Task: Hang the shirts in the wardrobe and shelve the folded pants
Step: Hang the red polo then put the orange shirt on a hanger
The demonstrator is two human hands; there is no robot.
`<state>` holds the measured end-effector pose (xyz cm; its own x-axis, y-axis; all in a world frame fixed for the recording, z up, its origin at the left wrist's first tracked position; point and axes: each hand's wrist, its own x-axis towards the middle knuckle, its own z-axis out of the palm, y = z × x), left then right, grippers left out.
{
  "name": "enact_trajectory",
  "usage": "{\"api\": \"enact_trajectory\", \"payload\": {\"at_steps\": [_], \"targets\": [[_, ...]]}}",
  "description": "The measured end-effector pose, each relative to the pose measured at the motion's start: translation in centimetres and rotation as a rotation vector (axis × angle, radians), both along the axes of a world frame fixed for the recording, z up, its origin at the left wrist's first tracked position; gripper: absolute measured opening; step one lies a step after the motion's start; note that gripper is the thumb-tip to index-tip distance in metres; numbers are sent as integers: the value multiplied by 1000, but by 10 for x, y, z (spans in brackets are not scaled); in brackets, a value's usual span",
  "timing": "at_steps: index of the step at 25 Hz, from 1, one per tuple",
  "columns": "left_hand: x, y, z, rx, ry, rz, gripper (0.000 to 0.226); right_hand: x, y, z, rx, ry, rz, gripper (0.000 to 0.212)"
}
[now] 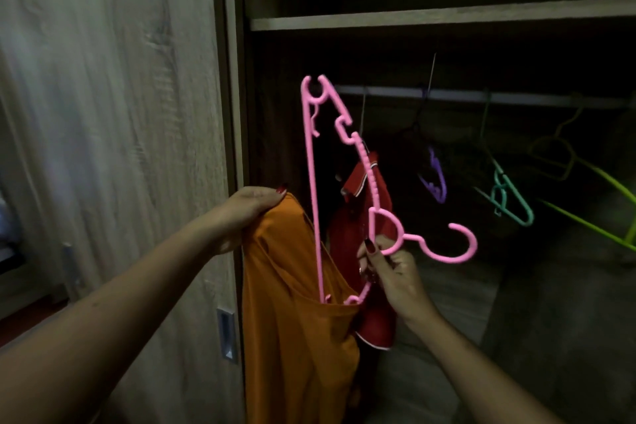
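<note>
My left hand (246, 213) grips the top edge of an orange shirt (296, 320) that hangs down in front of the open wardrobe. My right hand (389, 268) pinches a pink plastic hanger (321, 162) near its neck ring. The hanger is turned on end, its hook pointing right, and its lower arm is tucked into the orange shirt's opening. Behind it a red shirt (371, 203) hangs from the wardrobe rail (516, 98).
Purple (435, 179), teal (509, 200) and yellow-green (605, 189) empty hangers hang on the rail to the right. A wooden shelf (413, 19) runs above the rail. The sliding wardrobe door (120, 113) with a recessed handle (227, 334) stands at the left.
</note>
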<state>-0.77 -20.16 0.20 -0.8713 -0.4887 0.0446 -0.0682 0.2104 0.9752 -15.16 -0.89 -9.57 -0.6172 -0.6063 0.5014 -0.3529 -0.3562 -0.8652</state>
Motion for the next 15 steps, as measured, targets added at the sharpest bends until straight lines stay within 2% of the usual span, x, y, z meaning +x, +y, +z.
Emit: {"api": "enact_trajectory", "payload": {"at_steps": [5, 8, 10, 13, 15], "targets": [[-1, 13, 3, -13, 43, -92, 39, 8, 7, 32, -182, 61, -96, 22], [-5, 21, 5, -36, 73, -155, 38, 21, 7, 36, -191, 83, -154, 21], [-6, 25, 7, -40, 98, -171, 38, 28, 6, 30, -197, 42, -161, 22], [-7, 33, 13, -58, 115, -163, 41, 34, -4, 19, -279, -118, -157, 28], [-6, 40, 19, -43, 121, -193, 45, 38, -13, 9, -244, -128, -151, 28]]}}
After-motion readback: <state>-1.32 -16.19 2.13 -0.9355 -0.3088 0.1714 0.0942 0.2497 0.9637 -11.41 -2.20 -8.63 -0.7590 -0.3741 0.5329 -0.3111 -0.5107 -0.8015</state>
